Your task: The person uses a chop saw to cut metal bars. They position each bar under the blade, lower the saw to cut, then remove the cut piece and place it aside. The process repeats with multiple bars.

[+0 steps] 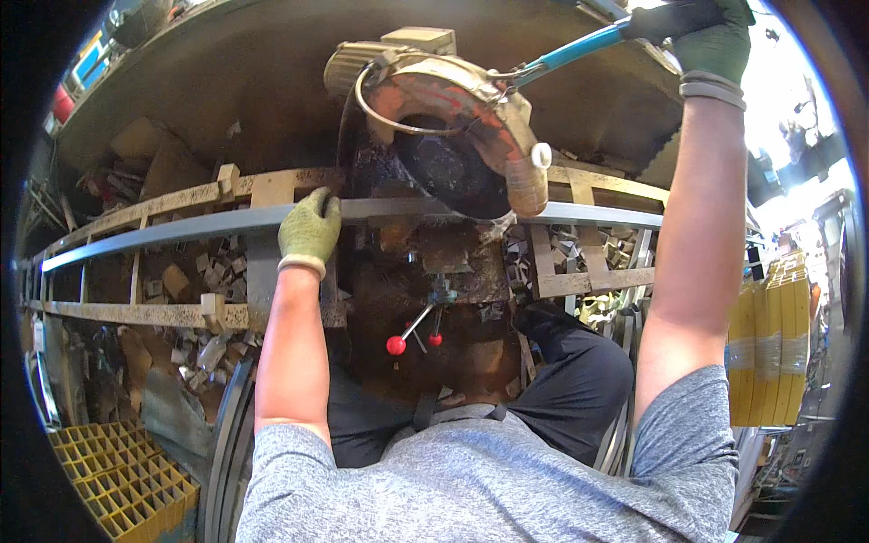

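Observation:
A long grey metal bar (172, 233) lies across a metal rail frame and passes under a cut-off saw (453, 77) with a worn orange-and-beige guard. My left hand (310, 231), in a green glove, is closed over the bar just left of the saw; its fingertips are partly hidden. Up at the far right, my right hand (717, 50), in a dark green glove, grips the black end of the saw's blue handle (575, 50). The round blade (453, 167) sits at the bar, and whether it touches cannot be told. Below it is a clamp lever with a red ball knob (396, 345).
Rails (145, 314) run left and right of the saw, with small metal offcuts (217, 271) between them. A yellow grid-like stack (127, 475) stands at lower left. Yellow wrapped pieces (769, 348) stand at right. My legs flank the saw base.

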A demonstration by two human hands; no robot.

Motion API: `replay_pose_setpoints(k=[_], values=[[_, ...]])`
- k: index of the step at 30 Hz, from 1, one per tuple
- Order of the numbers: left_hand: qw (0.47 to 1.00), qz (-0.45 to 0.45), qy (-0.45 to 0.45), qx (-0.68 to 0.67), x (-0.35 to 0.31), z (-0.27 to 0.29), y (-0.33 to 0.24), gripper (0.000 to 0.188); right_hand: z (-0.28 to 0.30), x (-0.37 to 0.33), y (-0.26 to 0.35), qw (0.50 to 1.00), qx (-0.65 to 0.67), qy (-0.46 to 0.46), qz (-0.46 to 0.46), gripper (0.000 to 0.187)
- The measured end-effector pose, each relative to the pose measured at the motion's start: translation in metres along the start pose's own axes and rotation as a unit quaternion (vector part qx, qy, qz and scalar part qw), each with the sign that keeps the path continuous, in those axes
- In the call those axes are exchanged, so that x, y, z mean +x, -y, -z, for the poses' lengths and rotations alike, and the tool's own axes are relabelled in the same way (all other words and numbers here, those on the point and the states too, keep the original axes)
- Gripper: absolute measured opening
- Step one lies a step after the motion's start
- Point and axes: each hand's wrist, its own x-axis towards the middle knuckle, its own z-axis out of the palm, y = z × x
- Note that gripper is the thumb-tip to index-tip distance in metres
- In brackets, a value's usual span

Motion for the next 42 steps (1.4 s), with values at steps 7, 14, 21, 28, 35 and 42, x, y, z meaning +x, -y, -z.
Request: replay_pose_setpoints(k=[7,14,21,28,35,42], values=[[1.000,0.022,0.013,0.000,0.003,0.002,-0.004,0.055,0.015,-0.011,0.022,0.926,-0.358,-0.094,0.075,0.033],[1.000,0.018,0.007,0.016,0.002,0.000,-0.004,0.053,0.023,-0.023,0.028,0.913,-0.382,-0.120,0.080,0.033],[1.000,0.013,0.008,0.013,0.003,-0.002,-0.002,0.053,0.029,-0.033,0.027,0.920,-0.360,-0.132,0.084,0.034],[1.000,0.020,0.008,0.020,0.005,-0.001,-0.003,0.052,0.038,-0.041,0.032,0.914,-0.370,-0.142,0.085,0.037],[1.000,0.024,0.010,0.016,0.002,0.000,-0.005,0.052,0.053,-0.057,0.030,0.926,-0.343,-0.113,0.108,0.035],[1.000,0.010,-0.004,0.017,0.003,-0.004,-0.004,0.051,0.033,-0.082,-0.051,0.630,0.732,-0.073,-0.249,0.028]])
